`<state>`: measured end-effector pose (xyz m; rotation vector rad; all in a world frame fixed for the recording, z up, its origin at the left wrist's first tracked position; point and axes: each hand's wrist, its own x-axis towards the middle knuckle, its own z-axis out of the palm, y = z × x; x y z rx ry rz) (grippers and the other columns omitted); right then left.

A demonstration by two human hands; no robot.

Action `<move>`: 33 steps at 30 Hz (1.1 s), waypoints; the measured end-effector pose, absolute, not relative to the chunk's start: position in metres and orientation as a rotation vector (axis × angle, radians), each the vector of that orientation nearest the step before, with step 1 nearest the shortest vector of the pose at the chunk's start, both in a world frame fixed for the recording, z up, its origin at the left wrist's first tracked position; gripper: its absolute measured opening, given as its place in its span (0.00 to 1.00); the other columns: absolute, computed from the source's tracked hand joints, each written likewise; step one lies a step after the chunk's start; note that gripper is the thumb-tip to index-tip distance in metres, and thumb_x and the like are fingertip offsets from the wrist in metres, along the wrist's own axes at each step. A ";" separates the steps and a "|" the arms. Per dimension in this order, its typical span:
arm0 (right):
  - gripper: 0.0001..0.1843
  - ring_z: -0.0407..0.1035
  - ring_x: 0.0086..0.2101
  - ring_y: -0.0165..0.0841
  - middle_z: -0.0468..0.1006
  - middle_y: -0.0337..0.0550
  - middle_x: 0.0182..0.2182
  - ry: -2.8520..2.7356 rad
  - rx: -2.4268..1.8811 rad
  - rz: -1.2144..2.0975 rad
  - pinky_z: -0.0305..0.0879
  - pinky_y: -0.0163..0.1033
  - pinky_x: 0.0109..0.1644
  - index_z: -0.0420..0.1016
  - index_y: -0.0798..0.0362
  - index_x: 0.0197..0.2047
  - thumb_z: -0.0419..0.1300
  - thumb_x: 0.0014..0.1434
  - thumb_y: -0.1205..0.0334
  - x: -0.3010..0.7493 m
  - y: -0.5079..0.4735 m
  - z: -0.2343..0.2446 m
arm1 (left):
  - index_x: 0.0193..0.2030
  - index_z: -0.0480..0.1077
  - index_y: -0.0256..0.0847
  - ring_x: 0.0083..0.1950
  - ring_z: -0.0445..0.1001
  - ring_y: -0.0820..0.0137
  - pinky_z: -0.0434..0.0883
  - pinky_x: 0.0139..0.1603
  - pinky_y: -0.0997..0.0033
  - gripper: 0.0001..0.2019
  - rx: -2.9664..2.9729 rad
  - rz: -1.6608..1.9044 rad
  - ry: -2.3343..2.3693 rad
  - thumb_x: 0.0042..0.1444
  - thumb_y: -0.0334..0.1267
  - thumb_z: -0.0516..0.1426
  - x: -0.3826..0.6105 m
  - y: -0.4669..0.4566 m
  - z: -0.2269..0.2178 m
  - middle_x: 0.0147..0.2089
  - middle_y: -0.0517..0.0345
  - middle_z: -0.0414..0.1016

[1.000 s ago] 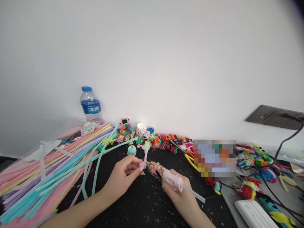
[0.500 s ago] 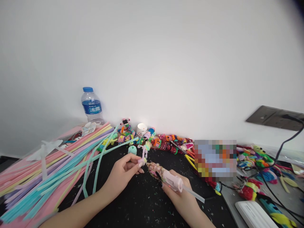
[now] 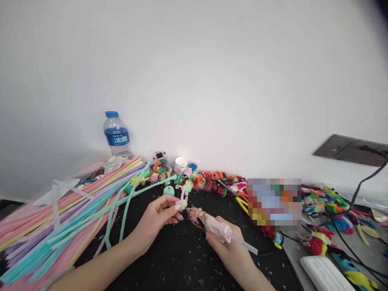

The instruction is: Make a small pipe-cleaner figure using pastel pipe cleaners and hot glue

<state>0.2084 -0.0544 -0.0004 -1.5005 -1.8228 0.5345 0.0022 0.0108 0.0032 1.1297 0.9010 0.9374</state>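
Observation:
My left hand (image 3: 156, 220) is closed in a pinch on a small pink pipe-cleaner figure (image 3: 182, 197) that stands up from my fingertips. My right hand (image 3: 228, 247) grips a pink glue gun (image 3: 212, 224) crusted with bits of fluff. A clear glue stick (image 3: 245, 245) pokes out of its back end. The gun's nozzle points left at the base of the figure, a short gap from my left fingers. Both hands hover over a black mat (image 3: 182, 258) speckled with scraps.
A big sheaf of pastel pipe cleaners (image 3: 60, 218) lies at the left. A water bottle (image 3: 116, 135), a white cup (image 3: 181, 164) and a row of colourful figures (image 3: 212, 181) line the wall. More figures, cables and a white device (image 3: 325, 275) are at the right.
My left hand has drawn the pink figure slightly up and left, off the glue gun's nozzle. The right hand and gun have shifted a little to the left.

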 end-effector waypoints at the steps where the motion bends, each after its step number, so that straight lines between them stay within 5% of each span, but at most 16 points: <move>1: 0.13 0.59 0.20 0.27 0.60 0.32 0.19 -1.823 -1.502 0.521 0.53 0.31 0.23 0.55 0.51 0.22 0.56 0.53 0.64 0.209 -0.055 0.000 | 0.37 0.69 0.39 0.31 0.73 0.71 0.69 0.34 0.74 0.10 1.150 0.938 0.913 0.53 0.43 0.58 0.002 0.011 0.003 0.28 0.59 0.74; 16: 0.09 0.62 0.20 0.29 0.64 0.33 0.18 -1.785 -1.463 0.392 0.58 0.31 0.23 0.60 0.50 0.22 0.56 0.51 0.65 0.209 -0.057 -0.002 | 0.36 0.70 0.39 0.33 0.75 0.69 0.71 0.35 0.73 0.06 1.589 0.978 0.932 0.55 0.38 0.55 0.001 0.005 -0.002 0.33 0.57 0.72; 33: 0.14 0.56 0.21 0.27 0.57 0.32 0.19 -1.837 -1.506 0.613 0.50 0.32 0.24 0.52 0.50 0.22 0.54 0.54 0.63 0.209 -0.055 0.000 | 0.37 0.69 0.38 0.31 0.74 0.69 0.70 0.32 0.73 0.07 1.417 0.972 0.962 0.54 0.40 0.57 0.002 0.009 0.003 0.30 0.57 0.74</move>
